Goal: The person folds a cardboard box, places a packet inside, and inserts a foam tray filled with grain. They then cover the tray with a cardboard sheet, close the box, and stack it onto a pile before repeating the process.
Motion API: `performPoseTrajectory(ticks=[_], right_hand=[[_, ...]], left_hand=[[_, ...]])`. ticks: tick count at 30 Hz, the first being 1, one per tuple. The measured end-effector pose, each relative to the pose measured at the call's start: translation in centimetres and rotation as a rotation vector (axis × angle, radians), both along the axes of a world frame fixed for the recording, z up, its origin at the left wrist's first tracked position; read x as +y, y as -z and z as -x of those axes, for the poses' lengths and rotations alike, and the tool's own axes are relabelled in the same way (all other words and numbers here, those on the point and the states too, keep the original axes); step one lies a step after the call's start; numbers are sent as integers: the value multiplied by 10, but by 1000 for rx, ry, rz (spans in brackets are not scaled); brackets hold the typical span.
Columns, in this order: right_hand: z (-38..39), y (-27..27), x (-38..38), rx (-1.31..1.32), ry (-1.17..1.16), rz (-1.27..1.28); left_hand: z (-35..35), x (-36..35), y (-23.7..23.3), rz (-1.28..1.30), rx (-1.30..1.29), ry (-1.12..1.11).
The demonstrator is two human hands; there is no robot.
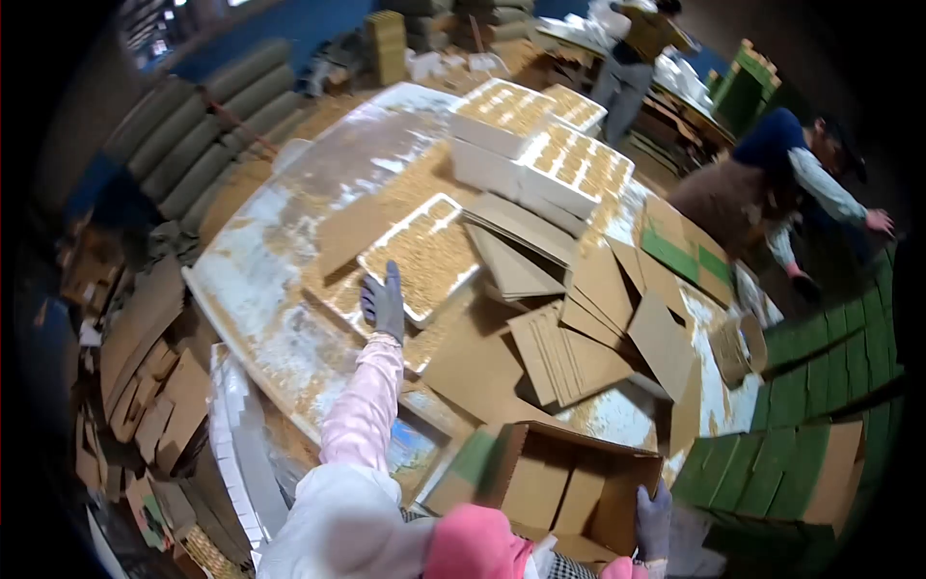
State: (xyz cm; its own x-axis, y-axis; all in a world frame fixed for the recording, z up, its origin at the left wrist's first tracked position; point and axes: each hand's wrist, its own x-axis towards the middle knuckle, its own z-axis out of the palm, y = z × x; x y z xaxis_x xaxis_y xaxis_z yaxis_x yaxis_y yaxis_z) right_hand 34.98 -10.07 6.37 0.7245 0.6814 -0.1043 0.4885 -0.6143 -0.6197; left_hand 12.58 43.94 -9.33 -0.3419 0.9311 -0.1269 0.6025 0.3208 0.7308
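My left hand (384,304), in a grey glove, grips the near left rim of a white foam tray (424,256) packed with tan, crumbly material. One finger stretches along the tray's edge and the others curl at its side. Beneath this tray, part of another filled tray (347,294) shows. Low on the right, my gloved right hand (654,521) is closed on the right wall of an open cardboard box (579,482). The visible inside of the box holds nothing.
Several filled foam trays (540,154) are stacked at the table's far side. Cardboard sheets (569,352) lie loosely in the middle. Green boxes (762,473) stand at right. Flattened cartons (145,386) pile up at left. One person (772,183) bends at right; another (632,58) stands behind.
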Motion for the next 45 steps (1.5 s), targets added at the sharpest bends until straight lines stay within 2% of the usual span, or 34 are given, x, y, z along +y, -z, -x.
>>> performPoseTrajectory(ticks=[2,4,6,8,9,10,11,12,13,14,15,16,17,18,20,22,23,24,26,28,30,31,33,34,36,37,38,40,41,42,43,44,45], right_hand=[[0,-6,-2,-141,-75,66],[2,-8,1,-294,-175,83],[4,-10,5,-149,-108,60],[2,-11,8,0,34,25],[0,-9,2,-126,-7,167],[-3,-6,-3,-263,-103,196],[-5,-2,-8,-395,-200,230],[-5,-2,-14,-522,-305,265],[-2,-5,-3,-118,-37,55],[-12,11,-10,-299,-169,89],[-18,24,-22,-476,-289,131],[-13,4,-2,-81,-66,56],[-10,7,-6,-565,-312,111],[-16,14,-3,-237,-173,121],[-23,15,16,325,268,80],[-28,3,15,60,-57,204],[-30,-3,13,-91,-200,240],[-30,2,9,-364,-299,149],[-39,11,-12,-295,-226,26],[-36,20,-31,-92,-91,-109],[-29,25,-46,134,67,-231],[-26,29,-48,208,120,-263],[-30,36,-49,116,33,-242],[-45,46,-51,-341,-282,-266],[-46,45,-43,-228,-287,-152],[-43,31,-44,-233,-310,-98],[-41,18,-41,60,-164,-220],[-56,28,-41,-168,-342,-136],[-72,35,-36,27,-293,-244],[-95,78,-32,-124,-339,-369],[-127,83,-24,361,-79,-513],[-141,51,-24,330,81,-514],[-178,122,-18,-374,251,-133]], left_hand=[[-17,-16,-25,-354,-586,120],[-40,-21,-59,-521,-586,173],[-43,-7,-80,-239,-447,89],[-20,23,-36,-259,-810,148],[-5,22,-38,-164,-973,135],[14,12,-43,-68,-1131,121],[34,-2,-46,-105,-1226,203],[63,-10,-29,-90,-1162,145],[79,-41,-57,-93,-1168,166],[111,-49,-43,-11,-1276,179],[119,-76,-70,-84,-1233,195],[133,-94,-88,-5,-1238,214],[135,-117,-123,94,-1262,274],[135,-132,-144,136,-1282,389],[96,-185,-219,136,-1228,536],[70,-221,-238,44,-1056,656],[44,-249,-252,174,-1141,699],[18,-279,-265,304,-1220,723],[-18,-314,-241,502,-1127,781],[-49,-342,-205,714,-1246,845],[-62,-361,-183,744,-1215,768],[-55,-348,-157,714,-1135,771],[-45,-344,-170,788,-1160,739],[-37,-343,-179,814,-1131,738],[-14,-330,-173,604,-943,910],[5,-306,-144,421,-553,1036],[1,-314,-148,390,-526,1033],[-12,-343,-159,327,-477,1011],[-23,-351,-159,397,-659,971],[-26,-354,-161,383,-600,1019],[-25,-347,-150,380,-485,1064],[-22,-338,-140,381,-370,1103],[-24,-338,-143,331,-217,1115]])
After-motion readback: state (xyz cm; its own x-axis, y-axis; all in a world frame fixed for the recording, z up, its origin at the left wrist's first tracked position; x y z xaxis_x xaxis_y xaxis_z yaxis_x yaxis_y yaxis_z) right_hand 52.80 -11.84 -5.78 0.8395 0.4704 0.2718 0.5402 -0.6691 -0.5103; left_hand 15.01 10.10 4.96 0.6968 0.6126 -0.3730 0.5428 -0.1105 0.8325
